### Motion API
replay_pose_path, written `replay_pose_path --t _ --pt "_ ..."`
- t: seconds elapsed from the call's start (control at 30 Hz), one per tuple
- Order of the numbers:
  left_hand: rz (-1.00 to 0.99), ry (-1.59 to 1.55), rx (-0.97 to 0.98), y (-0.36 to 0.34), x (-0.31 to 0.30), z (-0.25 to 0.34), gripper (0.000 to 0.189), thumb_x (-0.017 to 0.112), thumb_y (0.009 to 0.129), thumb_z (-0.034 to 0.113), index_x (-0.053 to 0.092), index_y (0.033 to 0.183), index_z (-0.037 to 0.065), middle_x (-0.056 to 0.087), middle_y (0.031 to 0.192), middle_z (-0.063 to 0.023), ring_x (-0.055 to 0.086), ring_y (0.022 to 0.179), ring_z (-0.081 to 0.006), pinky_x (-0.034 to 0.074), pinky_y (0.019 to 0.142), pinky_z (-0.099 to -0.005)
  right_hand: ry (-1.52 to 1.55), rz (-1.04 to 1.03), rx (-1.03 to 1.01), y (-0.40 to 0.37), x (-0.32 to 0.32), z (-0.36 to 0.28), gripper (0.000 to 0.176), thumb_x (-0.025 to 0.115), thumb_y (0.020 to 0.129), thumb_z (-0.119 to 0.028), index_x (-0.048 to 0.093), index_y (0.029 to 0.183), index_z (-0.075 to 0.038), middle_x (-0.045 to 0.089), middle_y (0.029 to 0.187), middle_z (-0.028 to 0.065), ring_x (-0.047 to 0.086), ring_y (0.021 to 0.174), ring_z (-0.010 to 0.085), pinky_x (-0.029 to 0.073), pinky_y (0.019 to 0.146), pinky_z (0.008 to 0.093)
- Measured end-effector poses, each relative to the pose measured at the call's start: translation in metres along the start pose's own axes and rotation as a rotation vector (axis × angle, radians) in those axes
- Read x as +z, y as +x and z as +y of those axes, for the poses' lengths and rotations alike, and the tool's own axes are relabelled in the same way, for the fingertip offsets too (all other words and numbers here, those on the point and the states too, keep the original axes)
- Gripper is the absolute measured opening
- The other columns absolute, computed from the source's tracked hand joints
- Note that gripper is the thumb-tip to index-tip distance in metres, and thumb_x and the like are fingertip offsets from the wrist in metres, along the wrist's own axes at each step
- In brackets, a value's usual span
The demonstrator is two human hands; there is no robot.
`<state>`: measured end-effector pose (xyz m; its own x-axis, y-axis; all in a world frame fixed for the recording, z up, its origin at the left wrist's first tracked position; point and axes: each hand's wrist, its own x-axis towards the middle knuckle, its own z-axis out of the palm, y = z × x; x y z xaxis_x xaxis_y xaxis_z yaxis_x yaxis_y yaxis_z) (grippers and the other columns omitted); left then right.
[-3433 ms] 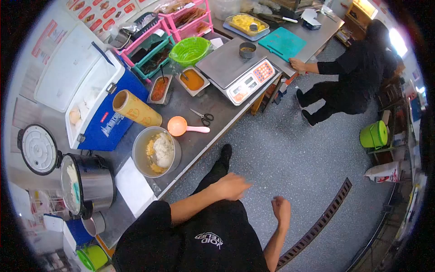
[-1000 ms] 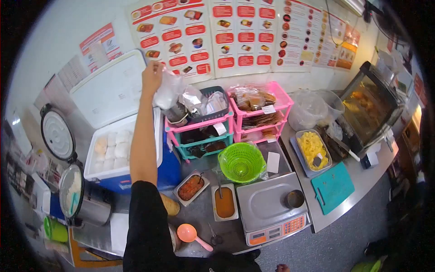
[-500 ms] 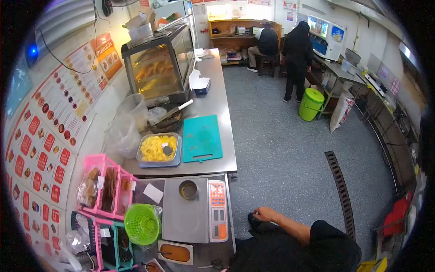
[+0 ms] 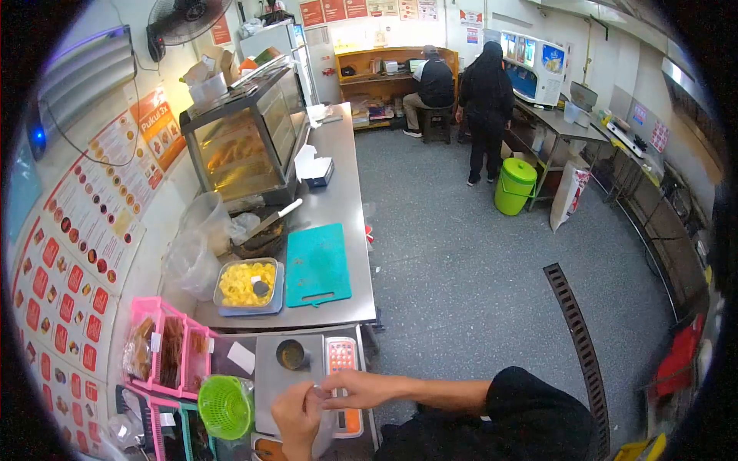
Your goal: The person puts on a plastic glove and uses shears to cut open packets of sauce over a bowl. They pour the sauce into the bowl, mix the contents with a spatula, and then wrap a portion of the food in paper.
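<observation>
Over the near part of a kitchen scale (image 4: 307, 343), my left hand (image 4: 298, 415) and my right hand (image 4: 365, 389) come together with fingers pinched. What is between their fingers is too small to make out; a pale see-through patch shows just below them. On the scale's plate stands a small round dark metal cup (image 4: 292, 355). A green plastic basket (image 4: 225, 407) with clear plastic at its rim is left of my left hand. A metal tray with orange-brown contents (image 4: 265, 447) is partly hidden behind my left wrist.
Pink baskets (image 4: 167, 346) with packets stand at the left wall. Farther along the counter are a tub of yellow food (image 4: 247, 283), a teal cutting board (image 4: 318, 263), a knife (image 4: 278, 215) and a glass display case (image 4: 238, 150). Two people and a green bin (image 4: 515, 187) are at the back.
My right hand has moved left from beyond the counter edge to over the scale. My left hand has come into view and meets it. The camera view has tilted up and shifted right.
</observation>
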<state>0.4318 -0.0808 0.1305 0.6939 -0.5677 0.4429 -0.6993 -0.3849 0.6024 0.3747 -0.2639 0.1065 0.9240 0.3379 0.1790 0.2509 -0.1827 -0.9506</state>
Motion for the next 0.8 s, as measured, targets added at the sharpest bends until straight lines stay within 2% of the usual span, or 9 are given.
replay_pose_path --t 0.03,0.13,0.23,0.37,0.43,0.5,0.63,0.7,0.8 --pt "0.033 -0.001 -0.032 0.003 0.011 0.003 0.009 0.067 0.083 0.010 0.065 0.091 0.006 0.064 0.073 -0.0069 0.058 0.061 -0.0215 0.045 0.059 -0.0343 0.096 0.052 -0.024 -0.011 0.000 0.021 0.028 0.062 0.092 -0.027 0.059 0.087 0.001 0.057 0.067 0.0129 0.055 0.063 0.0237 0.043 0.062 0.0379" --pt "0.031 -0.182 -0.384 0.017 0.039 0.020 0.009 0.066 0.087 0.013 0.064 0.091 0.005 0.062 0.071 -0.0064 0.055 0.062 -0.0122 0.043 0.059 -0.0276 -0.143 0.232 0.111 -0.045 -0.026 0.013 0.031 0.060 0.094 -0.028 0.057 0.083 0.001 0.053 0.062 0.0115 0.052 0.058 0.0212 0.042 0.057 0.0372" --pt "-0.077 -0.506 -0.086 0.011 0.105 -0.027 0.011 0.064 0.091 0.014 0.062 0.091 0.003 0.057 0.069 -0.0027 0.051 0.064 -0.0050 0.039 0.057 -0.0218 0.018 0.436 0.203 -0.065 -0.032 0.039 0.029 0.063 0.093 -0.026 0.060 0.084 0.001 0.055 0.062 0.0047 0.050 0.058 0.0112 0.040 0.052 0.0326" --pt "-0.010 -0.696 -0.419 0.018 0.154 0.017 0.019 0.059 0.095 0.017 0.058 0.086 0.001 0.053 0.070 0.0022 0.049 0.064 -0.0052 0.039 0.057 -0.0212 0.028 0.511 0.289 -0.086 -0.053 0.046 0.026 0.065 0.092 -0.024 0.061 0.081 -0.001 0.053 0.062 -0.0028 0.047 0.059 0.0060 0.036 0.048 0.0283" --pt "0.044 -0.569 -0.404 0.027 0.170 0.030 0.016 0.059 0.095 0.015 0.058 0.085 0.002 0.052 0.069 0.0007 0.047 0.062 -0.0058 0.037 0.055 -0.0227 -0.014 0.495 0.228 -0.097 -0.058 0.069 0.021 0.065 0.092 -0.025 0.063 0.084 -0.005 0.053 0.062 -0.0028 0.050 0.057 0.0060 0.038 0.046 0.0255" --pt "0.151 -0.320 -0.176 0.040 0.181 0.022 0.016 0.057 0.093 0.012 0.058 0.083 0.001 0.053 0.067 -0.0050 0.046 0.060 -0.0088 0.037 0.053 -0.0290 0.483 0.478 0.452 -0.103 -0.076 0.041 0.022 0.065 0.092 -0.026 0.063 0.084 -0.006 0.058 0.067 -0.0023 0.053 0.059 0.0052 0.045 0.051 0.0234" --pt "0.024 -0.314 -0.207 0.062 0.181 0.039 0.012 0.061 0.093 0.013 0.064 0.091 0.001 0.062 0.071 -0.0103 0.057 0.060 -0.0149 0.045 0.056 -0.0298 0.087 0.660 0.280 -0.109 -0.096 0.061 0.031 0.071 0.088 -0.022 0.055 0.066 -0.008 0.048 0.060 -0.0084 0.040 0.054 0.0022 0.030 0.043 0.0245" --pt "0.060 -0.334 -0.171 0.071 0.190 0.041 0.013 0.061 0.093 0.013 0.064 0.090 0.001 0.062 0.069 -0.0094 0.057 0.058 -0.0133 0.044 0.055 -0.0289 0.585 0.599 0.308 -0.103 -0.100 0.051 0.034 0.075 0.085 -0.024 0.052 0.064 -0.010 0.049 0.059 -0.0079 0.042 0.055 0.0014 0.030 0.045 0.0223" --pt "0.083 -0.358 -0.191 0.072 0.188 0.049 0.013 0.063 0.092 0.014 0.063 0.089 0.001 0.061 0.067 -0.0076 0.056 0.058 -0.0112 0.043 0.054 -0.0273 0.537 0.600 0.421 -0.112 -0.109 0.058 0.033 0.077 0.083 -0.023 0.052 0.065 -0.011 0.050 0.060 -0.0069 0.042 0.055 0.0013 0.030 0.045 0.0208"
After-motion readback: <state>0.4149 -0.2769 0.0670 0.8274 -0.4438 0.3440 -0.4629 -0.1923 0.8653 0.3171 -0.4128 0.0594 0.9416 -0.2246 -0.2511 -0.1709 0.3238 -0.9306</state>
